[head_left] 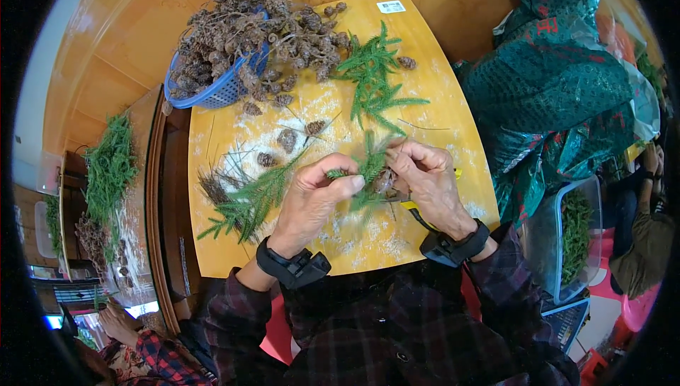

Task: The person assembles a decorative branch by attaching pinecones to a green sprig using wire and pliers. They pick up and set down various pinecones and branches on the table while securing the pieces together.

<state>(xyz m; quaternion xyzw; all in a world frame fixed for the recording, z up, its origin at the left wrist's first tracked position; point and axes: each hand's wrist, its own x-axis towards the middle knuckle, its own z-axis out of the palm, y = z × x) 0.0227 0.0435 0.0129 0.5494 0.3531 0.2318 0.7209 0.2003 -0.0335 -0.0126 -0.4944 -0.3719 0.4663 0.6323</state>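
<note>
Over the yellow table [453, 95], my left hand [312, 202] pinches a green artificial pine sprig [370, 163] between thumb and fingers. My right hand [431, 184] is closed at the sprig's right side, its fingertips together. Just below those fingertips a brown pine cone [384, 182] shows against the sprig, partly covered; whether it is fastened there I cannot tell. A yellow-and-black tool handle [419, 214] lies beneath my right hand, mostly hidden. Left of my left hand are loose green sprigs [248, 205] and thin dark stems [214, 186].
At the back left, a blue basket [219, 93] overflows with pine cones [227, 39]. More sprigs [372, 78] lie at the back; white flakes dot the tabletop. Green bags [545, 81] and a clear bin [559, 244] stand right. Another person's hand [117, 322] is at lower left.
</note>
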